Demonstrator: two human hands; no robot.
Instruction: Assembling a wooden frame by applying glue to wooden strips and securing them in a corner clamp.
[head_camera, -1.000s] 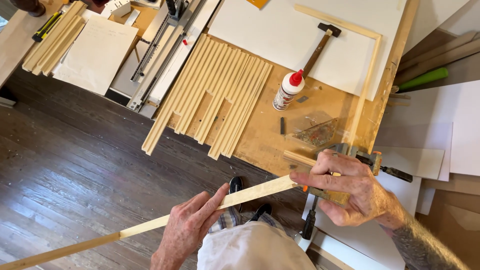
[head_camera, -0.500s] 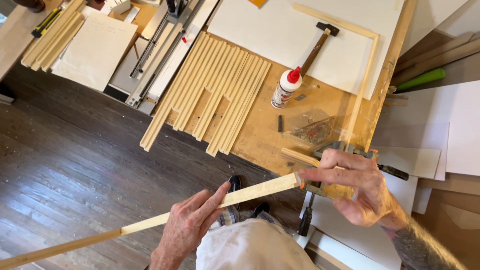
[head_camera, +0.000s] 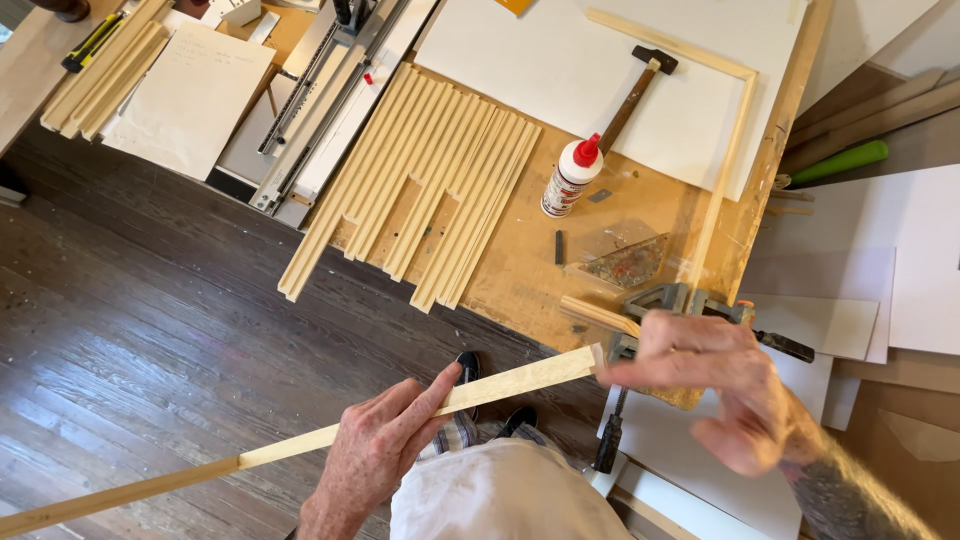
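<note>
A: A dark plank floor (head_camera: 150, 330) is showing on the left, and a wooden counter (head_camera: 520, 260) is taking up the upper middle and right, with white boards (head_camera: 560, 60) lying across it.

B: And the hands?

A: The left hand (head_camera: 385, 450) is lying along a long pale wood strip (head_camera: 400, 415), fingers stretched out along its top and the thumb under it, so it is supporting the strip more than clamping it. The strip is running from the lower left corner up to the counter's near edge. The right hand (head_camera: 715, 385) is touching the strip's cut end with its fingertips (head_camera: 612, 374); that grip is half open and is not closing round anything.

B: How far along is the work looking?

A: I am judging it as mid-way. A batch of cut strips (head_camera: 420, 190) is lying side by side on the counter, and two strips are already meeting as a frame corner (head_camera: 735, 75) on the white board. A grey corner clamp (head_camera: 665, 300) is holding a short piece at the counter's edge, so the strip in hand is not yet joined.

B: Anything else nearby?

A: A glue bottle (head_camera: 570, 178) with a red cap is standing just beside a hammer (head_camera: 635, 90), and a green tube (head_camera: 840, 162) is lying at the right.
</note>
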